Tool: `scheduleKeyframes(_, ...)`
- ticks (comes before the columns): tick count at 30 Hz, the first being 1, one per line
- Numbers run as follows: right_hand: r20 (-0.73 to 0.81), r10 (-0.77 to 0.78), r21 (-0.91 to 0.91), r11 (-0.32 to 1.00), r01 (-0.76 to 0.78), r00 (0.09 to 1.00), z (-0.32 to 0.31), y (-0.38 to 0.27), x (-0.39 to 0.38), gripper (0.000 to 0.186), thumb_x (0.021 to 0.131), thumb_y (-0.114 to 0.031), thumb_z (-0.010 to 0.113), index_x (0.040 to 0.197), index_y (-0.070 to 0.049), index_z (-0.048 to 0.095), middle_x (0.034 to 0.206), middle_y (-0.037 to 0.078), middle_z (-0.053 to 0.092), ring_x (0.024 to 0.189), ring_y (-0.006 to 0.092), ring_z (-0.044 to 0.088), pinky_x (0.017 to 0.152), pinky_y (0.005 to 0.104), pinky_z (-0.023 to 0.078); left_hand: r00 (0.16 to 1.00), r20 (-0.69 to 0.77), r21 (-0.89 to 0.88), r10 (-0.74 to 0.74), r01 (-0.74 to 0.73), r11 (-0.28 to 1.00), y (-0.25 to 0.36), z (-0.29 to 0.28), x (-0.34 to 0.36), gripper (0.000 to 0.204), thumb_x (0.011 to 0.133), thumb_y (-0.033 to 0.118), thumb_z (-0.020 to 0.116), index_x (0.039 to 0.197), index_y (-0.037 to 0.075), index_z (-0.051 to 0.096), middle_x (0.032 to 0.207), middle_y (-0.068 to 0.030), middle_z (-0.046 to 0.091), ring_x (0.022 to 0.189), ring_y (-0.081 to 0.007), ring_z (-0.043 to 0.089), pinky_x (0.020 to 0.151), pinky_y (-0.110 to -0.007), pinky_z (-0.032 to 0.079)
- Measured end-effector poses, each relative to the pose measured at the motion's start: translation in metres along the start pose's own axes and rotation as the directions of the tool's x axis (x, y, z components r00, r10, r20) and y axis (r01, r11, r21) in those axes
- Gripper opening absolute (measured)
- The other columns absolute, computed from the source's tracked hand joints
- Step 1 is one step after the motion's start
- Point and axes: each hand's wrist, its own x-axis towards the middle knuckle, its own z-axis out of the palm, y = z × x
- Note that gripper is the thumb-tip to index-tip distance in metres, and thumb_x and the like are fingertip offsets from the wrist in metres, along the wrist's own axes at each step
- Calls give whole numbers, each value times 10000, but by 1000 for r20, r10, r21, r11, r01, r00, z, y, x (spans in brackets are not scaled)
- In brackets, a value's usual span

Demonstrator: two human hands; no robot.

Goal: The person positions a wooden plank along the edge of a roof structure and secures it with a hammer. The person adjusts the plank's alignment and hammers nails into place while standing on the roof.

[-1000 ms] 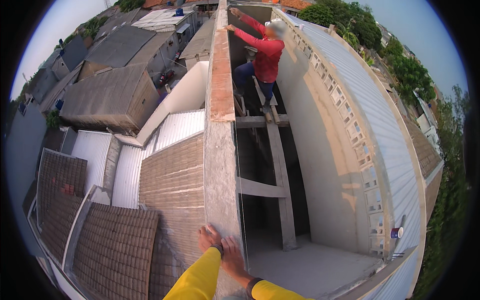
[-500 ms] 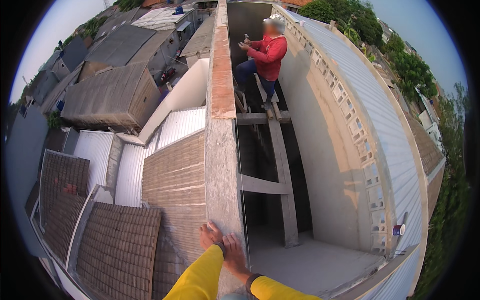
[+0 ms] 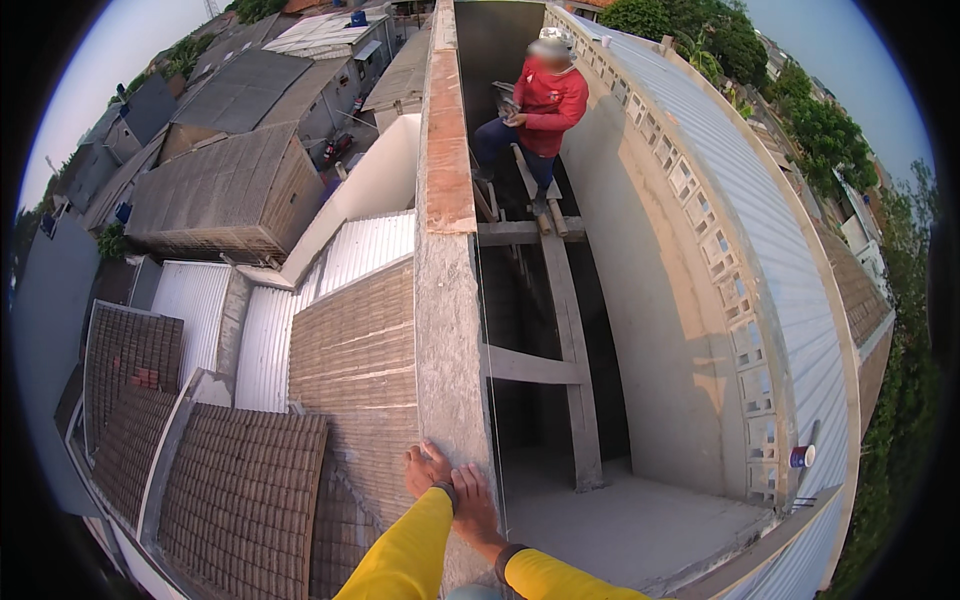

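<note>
My left hand (image 3: 428, 468) lies on the grey top of a narrow wall (image 3: 448, 340), its fingers stretched over the left side. Just behind it, my right hand (image 3: 475, 503) rests on the same ledge with fingers laid flat, touching or close to the left wrist. Neither hand grips anything. Yellow sleeves cover both forearms, and a dark band circles each wrist.
A person in a red shirt (image 3: 553, 105) perches on boards ahead, holding a dark, flat thing (image 3: 506, 100). Concrete beams (image 3: 572, 340) span the deep gap on the right. Tiled roofs (image 3: 240, 490) lie below left. A cup (image 3: 802, 457) sits beyond the right wall.
The person in red has lowered their hands and now holds a dark, flat thing that did not show before. My hands stay on the wall; the view has shifted slightly.
</note>
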Motion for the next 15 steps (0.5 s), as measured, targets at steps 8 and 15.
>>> scheduleKeyframes(8, -2, -18, -46, 999, 18, 1000, 4, 5, -4, 665, 908, -264, 687, 1462, 21, 454, 1469, 231, 492, 1463, 432, 407, 1225, 549, 336, 1000, 14, 15, 9, -9, 1000, -3, 6, -2, 551, 1039, 478, 451, 1174, 6, 701, 1265, -267, 661, 1082, -498, 659, 908, -560, 527)
scheduleKeyframes(15, -31, -37, -15, 999, 37, 999, 3, 4, -2, 656, 904, -240, 680, 1448, 49, 458, 1458, 253, 490, 1444, 463, 418, 1228, 552, 342, 1000, -16, 35, -15, 15, 999, -6, 8, -1, 586, 1029, 509, 442, 1182, 3, 694, 1248, -256, 661, 1107, -488, 650, 926, -543, 523)
